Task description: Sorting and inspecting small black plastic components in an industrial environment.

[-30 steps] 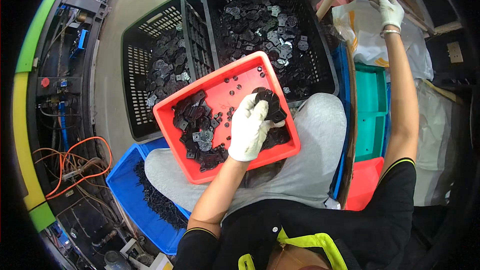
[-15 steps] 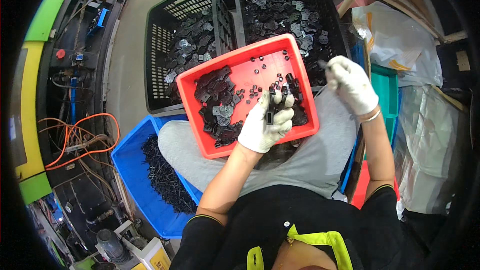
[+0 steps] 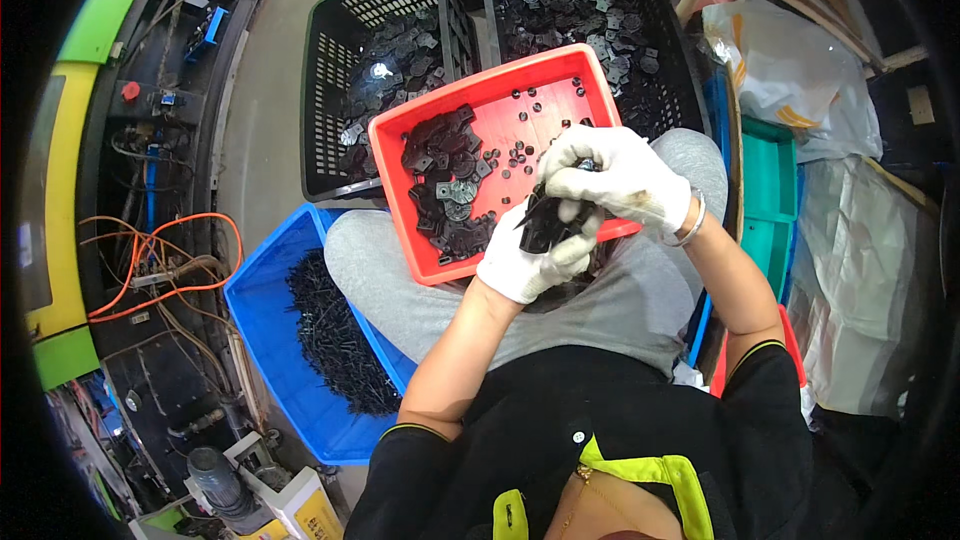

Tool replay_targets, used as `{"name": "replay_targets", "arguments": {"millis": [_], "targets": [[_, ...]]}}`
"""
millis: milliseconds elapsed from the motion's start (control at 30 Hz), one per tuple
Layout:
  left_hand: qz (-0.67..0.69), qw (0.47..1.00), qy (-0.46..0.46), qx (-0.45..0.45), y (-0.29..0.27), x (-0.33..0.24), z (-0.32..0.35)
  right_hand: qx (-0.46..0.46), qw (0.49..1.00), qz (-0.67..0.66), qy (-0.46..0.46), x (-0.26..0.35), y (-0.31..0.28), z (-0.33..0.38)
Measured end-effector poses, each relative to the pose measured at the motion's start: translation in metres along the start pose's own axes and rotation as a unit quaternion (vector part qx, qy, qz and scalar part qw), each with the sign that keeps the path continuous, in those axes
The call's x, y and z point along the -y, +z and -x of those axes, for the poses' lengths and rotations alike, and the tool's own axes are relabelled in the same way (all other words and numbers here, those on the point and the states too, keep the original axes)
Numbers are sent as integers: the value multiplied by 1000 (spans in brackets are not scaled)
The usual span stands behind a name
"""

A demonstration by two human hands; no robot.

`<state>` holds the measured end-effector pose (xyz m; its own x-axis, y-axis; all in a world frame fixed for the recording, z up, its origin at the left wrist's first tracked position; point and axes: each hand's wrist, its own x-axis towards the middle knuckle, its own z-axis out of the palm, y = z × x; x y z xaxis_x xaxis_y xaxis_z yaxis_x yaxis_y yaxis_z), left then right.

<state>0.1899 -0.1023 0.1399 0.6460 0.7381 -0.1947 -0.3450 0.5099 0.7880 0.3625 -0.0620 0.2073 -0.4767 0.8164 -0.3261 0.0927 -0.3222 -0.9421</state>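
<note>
Both of my hands wear white gloves and meet over the right side of a red tray (image 3: 400,205) on my lap. My left hand (image 3: 525,265) is closed round a black plastic part (image 3: 543,223). From above, my right hand (image 3: 625,180) reaches onto the same part, its fingers curled and pressed together. Whether a smaller piece sits between those right fingertips is hidden. In the tray, flat black plastic pieces (image 3: 440,155) lie heaped on the left. Small black rings (image 3: 520,152) are scattered over its middle and far side.
Two black crates (image 3: 325,90) beyond the tray hold many flat dark pieces. At my left, a blue bin (image 3: 270,340) contains thin black pieces. Machinery with an orange cable (image 3: 225,285) stands farther left. On the right are green trays (image 3: 768,175) and plastic bags (image 3: 850,280).
My right hand has come in from the right to meet my left hand at the black part. The tray appears slightly higher in the view.
</note>
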Motion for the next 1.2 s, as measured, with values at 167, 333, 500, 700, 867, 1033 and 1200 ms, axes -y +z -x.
{"name": "replay_targets", "arguments": {"millis": [167, 333, 500, 700, 867, 1033, 1200], "targets": [[3, 994, -51, -95, 8, -13, 10, -98, 990, 69, -79, -24, 10, 3], [134, 979, -50, -147, 16, -35, 20, -215, 972, 9, -95, -29, 26, 9], [-75, 979, -36, -184, 28, -51, 26, -225, 971, -43, -67, -28, 33, 13], [-114, 967, -33, -225, 25, -50, 27, -214, 972, -38, -90, -25, 3, 26], [-99, 968, -9, -231, 25, -45, 25, -151, 988, 16, -24, -23, 0, 34], [-96, 969, -31, -225, 28, -48, 23, -208, 976, 52, -39, -27, -3, 35], [-79, 973, -31, -217, 28, -46, 24, -115, 992, 50, -17, -21, -9, 38]]}}
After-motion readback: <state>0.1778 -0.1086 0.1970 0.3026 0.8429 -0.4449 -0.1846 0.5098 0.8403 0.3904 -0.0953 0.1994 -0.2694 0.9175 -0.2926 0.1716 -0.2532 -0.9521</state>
